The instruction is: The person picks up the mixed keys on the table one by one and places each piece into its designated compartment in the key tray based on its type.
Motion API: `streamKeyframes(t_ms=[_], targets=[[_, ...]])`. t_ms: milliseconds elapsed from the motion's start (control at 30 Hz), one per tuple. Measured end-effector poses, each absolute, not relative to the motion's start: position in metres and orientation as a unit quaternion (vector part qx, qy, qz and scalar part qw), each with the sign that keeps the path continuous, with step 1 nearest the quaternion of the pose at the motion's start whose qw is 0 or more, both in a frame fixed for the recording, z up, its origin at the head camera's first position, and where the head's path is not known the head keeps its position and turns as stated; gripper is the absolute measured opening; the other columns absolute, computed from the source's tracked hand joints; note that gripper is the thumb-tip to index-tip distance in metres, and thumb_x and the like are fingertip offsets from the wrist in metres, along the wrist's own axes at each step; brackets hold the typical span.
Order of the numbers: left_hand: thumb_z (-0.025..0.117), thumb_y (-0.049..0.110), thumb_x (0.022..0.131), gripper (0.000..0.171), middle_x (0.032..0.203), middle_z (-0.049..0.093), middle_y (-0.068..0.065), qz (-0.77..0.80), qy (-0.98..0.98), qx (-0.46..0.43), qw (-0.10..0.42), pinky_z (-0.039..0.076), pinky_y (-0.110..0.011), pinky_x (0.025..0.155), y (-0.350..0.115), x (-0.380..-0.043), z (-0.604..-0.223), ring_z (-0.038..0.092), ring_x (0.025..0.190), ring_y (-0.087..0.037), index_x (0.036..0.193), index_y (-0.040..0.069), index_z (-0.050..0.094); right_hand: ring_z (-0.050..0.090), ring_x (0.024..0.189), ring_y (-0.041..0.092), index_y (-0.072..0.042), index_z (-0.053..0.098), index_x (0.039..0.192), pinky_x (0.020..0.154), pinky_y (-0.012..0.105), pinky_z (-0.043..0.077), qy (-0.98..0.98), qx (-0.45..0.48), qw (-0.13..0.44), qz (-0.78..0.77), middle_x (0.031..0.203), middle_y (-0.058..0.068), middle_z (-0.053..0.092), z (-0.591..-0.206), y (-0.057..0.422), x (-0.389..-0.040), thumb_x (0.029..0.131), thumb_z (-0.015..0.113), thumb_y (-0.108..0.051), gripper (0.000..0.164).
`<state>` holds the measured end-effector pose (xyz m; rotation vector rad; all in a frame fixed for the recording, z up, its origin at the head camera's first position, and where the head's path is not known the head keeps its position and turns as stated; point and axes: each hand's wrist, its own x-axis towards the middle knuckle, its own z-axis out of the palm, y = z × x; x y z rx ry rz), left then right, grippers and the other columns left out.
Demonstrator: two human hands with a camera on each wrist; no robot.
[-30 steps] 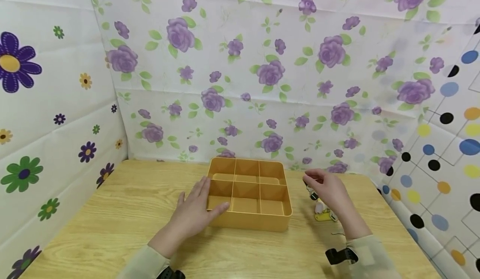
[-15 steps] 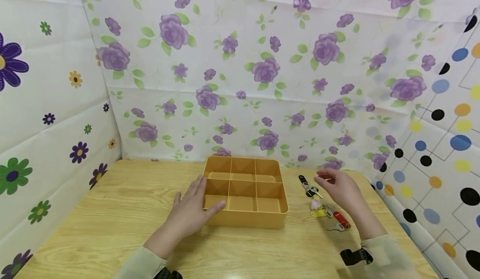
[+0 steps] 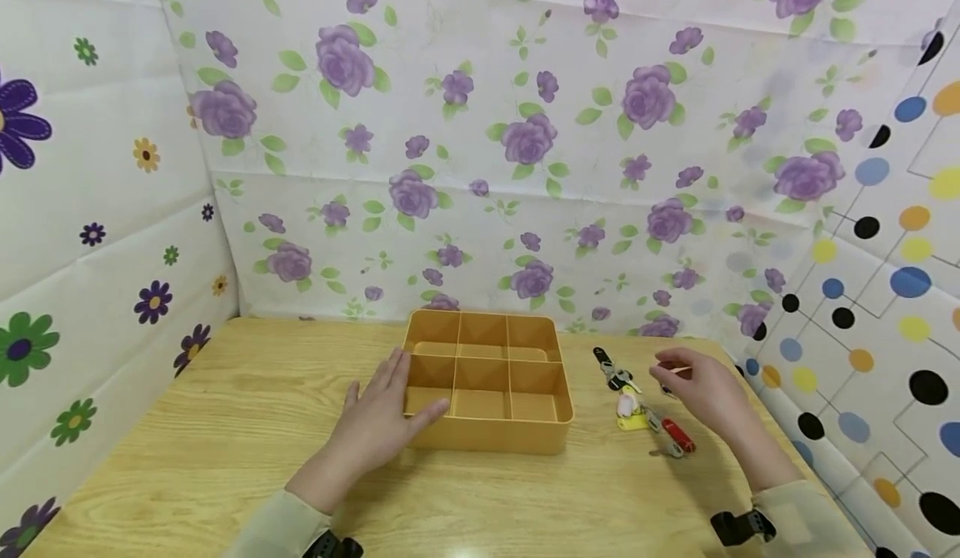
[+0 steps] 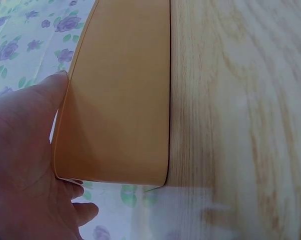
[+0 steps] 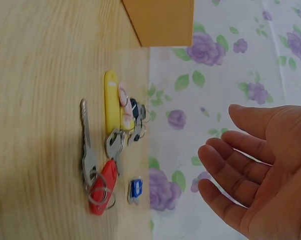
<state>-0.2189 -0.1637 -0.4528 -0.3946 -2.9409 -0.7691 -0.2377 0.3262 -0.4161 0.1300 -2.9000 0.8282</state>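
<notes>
An orange box (image 3: 491, 434) with several compartments stands on the wooden table. My left hand (image 3: 372, 414) rests against its left front corner, fingers extended along the side and thumb at the front rim. My right hand (image 3: 705, 387) hovers to the right of the box with loosely bent fingers and nothing between them. Beneath and left of it lie keys with tags: a red tag (image 5: 103, 187) ringed to a silver key (image 5: 86, 145), a yellow tag (image 5: 111, 102), a pink piece (image 3: 627, 406) and a black tag (image 3: 602, 358). A small blue tag (image 5: 136, 188) lies apart.
The wooden table (image 3: 300, 391) ends at a floral cloth (image 3: 450, 141) behind it. Patterned cloths hang at the left (image 3: 97, 274) and right (image 3: 885, 308). Black straps (image 3: 742, 527) circle both wrists.
My right hand has moved right, away from the black-tagged keys, uncovering them and the red-tagged keys. The left hand stays against the box. The head view has shifted slightly.
</notes>
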Motion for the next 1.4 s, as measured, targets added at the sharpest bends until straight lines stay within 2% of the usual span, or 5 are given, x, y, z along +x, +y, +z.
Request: streamKeyframes(t_ms=[367,633,933,1167,1400], targets=[[0.049,0.082,0.104,0.115,0.183,0.008,-0.017,-0.244,-0.961,-0.127,0.034,0.005,-0.083,0.123,-0.161,-0.223,-0.451,0.015,0.167,-0.041,0.175,-0.001,0.014,0.072,0.115,0.042,0.003,0.064,0.149,0.086,0.057,0.062,-0.961,0.038,0.055,0.268,0.134,0.024,0.073,-0.417,0.349,-0.233,0.112,0.066,-0.047,0.062],[0.053,0.077,0.106,0.111,0.183,0.007,-0.018,-0.247,-0.96,-0.124,0.033,0.005,-0.084,0.123,-0.158,-0.223,-0.448,0.016,0.167,-0.043,0.175,-0.001,0.015,0.073,0.112,0.04,0.002,0.068,0.145,0.085,0.055,0.063,-0.962,0.044,0.064,0.261,0.13,0.022,0.075,-0.418,0.357,-0.229,0.11,0.071,-0.041,0.056],[0.048,0.081,0.104,0.114,0.183,0.008,-0.018,-0.246,-0.961,-0.126,0.026,0.003,-0.084,0.122,-0.159,-0.222,-0.445,0.013,0.168,-0.042,0.175,0.0,0.013,0.073,0.113,0.041,0.005,0.066,0.147,0.084,0.052,0.063,-0.966,0.036,0.022,0.253,0.13,0.022,0.074,-0.425,0.372,-0.221,0.109,0.072,-0.047,0.064],[0.047,0.084,0.103,0.116,0.183,0.008,-0.019,-0.245,-0.961,-0.128,0.027,0.003,-0.084,0.122,-0.16,-0.22,-0.447,0.014,0.167,-0.043,0.175,-0.001,0.016,0.075,0.105,0.038,0.01,0.068,0.14,0.086,0.053,0.063,-0.963,0.043,0.016,0.265,0.123,0.022,0.076,-0.439,0.387,-0.212,0.108,0.075,-0.033,0.054],[0.05,0.081,0.104,0.113,0.183,0.009,-0.019,-0.248,-0.96,-0.126,0.026,0.003,-0.085,0.122,-0.161,-0.219,-0.452,0.017,0.167,-0.044,0.175,0.0,0.016,0.075,0.108,0.036,0.007,0.067,0.145,0.086,0.05,0.064,-0.962,0.031,-0.018,0.27,0.134,0.024,0.073,-0.455,0.395,-0.206,0.107,0.077,-0.039,0.061]])
